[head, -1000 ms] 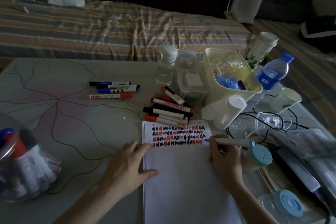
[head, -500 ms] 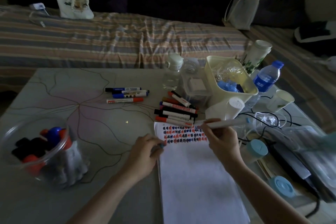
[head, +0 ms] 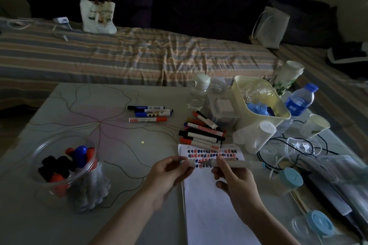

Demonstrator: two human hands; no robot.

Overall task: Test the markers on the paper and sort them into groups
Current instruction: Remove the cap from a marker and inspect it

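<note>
A white marker [head: 242, 163] is held level above the paper [head: 211, 201] by my right hand [head: 234, 175], its tip pointing left. My left hand [head: 169, 171] pinches the marker's cap [head: 188, 163] just left of that tip. Rows of red, blue and black test marks fill the top of the paper. A pile of several markers [head: 203, 131] lies just beyond the paper. A smaller group of markers [head: 150, 113] lies further left. A clear tub [head: 67, 171] at the left holds several more markers upright.
A cream bin [head: 258, 101], bottles [head: 298, 101], paper cups [head: 316, 125], cables [head: 288, 149] and blue-lidded jars [head: 290, 179] crowd the table's right side. A striped bed [head: 129, 53] with a tote bag [head: 97, 14] runs behind the table.
My right hand lifted the marker off the paper and drew it toward me. My left hand left the paper's edge and brought the cap up to the marker's tip. The view tilted up.
</note>
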